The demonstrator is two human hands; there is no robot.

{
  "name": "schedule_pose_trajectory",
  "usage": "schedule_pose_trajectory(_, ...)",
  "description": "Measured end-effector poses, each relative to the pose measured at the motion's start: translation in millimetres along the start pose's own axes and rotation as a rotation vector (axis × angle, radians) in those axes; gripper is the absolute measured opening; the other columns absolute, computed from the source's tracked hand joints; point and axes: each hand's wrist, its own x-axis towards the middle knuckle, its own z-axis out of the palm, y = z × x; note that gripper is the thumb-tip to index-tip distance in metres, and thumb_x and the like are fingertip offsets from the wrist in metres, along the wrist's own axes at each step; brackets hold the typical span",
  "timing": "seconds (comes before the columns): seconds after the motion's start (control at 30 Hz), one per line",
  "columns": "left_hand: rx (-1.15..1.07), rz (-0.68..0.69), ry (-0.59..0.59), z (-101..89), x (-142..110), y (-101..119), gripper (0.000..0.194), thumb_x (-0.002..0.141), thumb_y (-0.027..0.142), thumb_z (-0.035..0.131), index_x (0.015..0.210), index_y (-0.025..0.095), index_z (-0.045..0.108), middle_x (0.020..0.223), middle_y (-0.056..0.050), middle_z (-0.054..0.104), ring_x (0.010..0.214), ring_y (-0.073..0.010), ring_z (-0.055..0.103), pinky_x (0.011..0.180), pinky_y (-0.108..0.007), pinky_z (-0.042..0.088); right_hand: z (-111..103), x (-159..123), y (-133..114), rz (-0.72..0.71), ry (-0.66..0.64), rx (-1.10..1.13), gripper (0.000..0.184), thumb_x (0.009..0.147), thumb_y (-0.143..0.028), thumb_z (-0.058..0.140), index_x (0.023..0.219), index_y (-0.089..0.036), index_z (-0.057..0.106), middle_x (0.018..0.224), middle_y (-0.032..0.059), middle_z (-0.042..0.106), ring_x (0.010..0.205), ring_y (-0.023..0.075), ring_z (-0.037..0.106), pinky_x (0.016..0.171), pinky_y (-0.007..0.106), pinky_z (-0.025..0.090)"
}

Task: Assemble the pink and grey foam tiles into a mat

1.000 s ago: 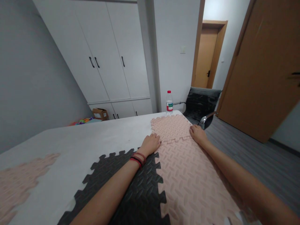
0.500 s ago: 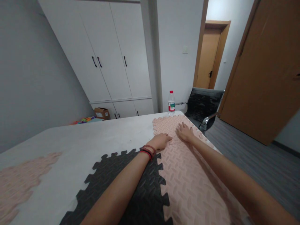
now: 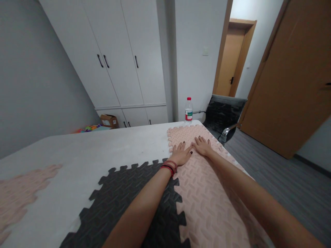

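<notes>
Nearest the person, a dark grey foam mat tile (image 3: 134, 196) lies flat on the white table (image 3: 85, 151), its toothed right edge locked into a pink foam mat tile (image 3: 207, 206). That near pink tile runs away from the person, long axis near-to-far. Further out it meets a second pink foam tile (image 3: 186, 132) at a cross seam. Both hands sit right on that seam zone, side by side, almost touching. Left hand (image 3: 181, 154) is flat, fingers spread, palm down, gripping nothing; red and black bracelets (image 3: 169, 167) on its wrist. Right hand (image 3: 202, 145) also flat, fingers splayed, pressing down, holding nothing, slightly farther out than the left. The far tile lies straight ahead of the fingertips. Beyond it, a water bottle (image 3: 188, 111) stands at the table's far edge, an office chair (image 3: 223, 113) just right.
</notes>
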Motion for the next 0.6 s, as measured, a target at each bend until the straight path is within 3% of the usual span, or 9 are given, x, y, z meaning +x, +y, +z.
schedule_pose_trajectory(0.17, -0.032, -0.002, -0.04, -2.1, 0, -4, 0.059, 0.09, 0.056, 0.024, 0.142, 0.027, 0.021, 0.151, -0.01, 0.019, 0.138, -0.0319, 0.013, 0.107, -0.062, 0.012, -19, 4, 39, 0.001, 0.004, 0.032, 0.061, 0.093, -0.046, 0.003, 0.143, -0.018, 0.025, 0.149, 0.0074, 0.026, 0.136, 0.0206, 0.02, 0.109, 0.044, 0.018)
schedule_pose_trajectory(0.33, -0.062, -0.008, -0.065, -2.1, 1, -4, 0.057, 0.09, 0.055, 0.017, 0.143, 0.033, 0.017, 0.153, -0.011, 0.013, 0.139, -0.0316, 0.008, 0.107, -0.061, 0.008, -16, 2, 88, 0.111, 0.004, -0.012, 0.068, 0.09, -0.057, 0.003, 0.144, -0.02, 0.019, 0.151, 0.0075, 0.02, 0.137, 0.0253, 0.016, 0.108, 0.053, 0.018)
schedule_pose_trajectory(0.6, -0.135, 0.003, -0.104, -2.0, 4, -10, 0.052, 0.09, 0.048, 0.027, 0.141, 0.038, 0.02, 0.153, -0.006, 0.013, 0.14, -0.0306, 0.005, 0.108, -0.06, 0.005, -7, 3, 91, 0.105, 0.002, -0.08, 0.075, 0.085, -0.066, 0.004, 0.145, -0.024, 0.016, 0.152, 0.0045, 0.017, 0.138, 0.0269, 0.014, 0.106, 0.058, 0.018)
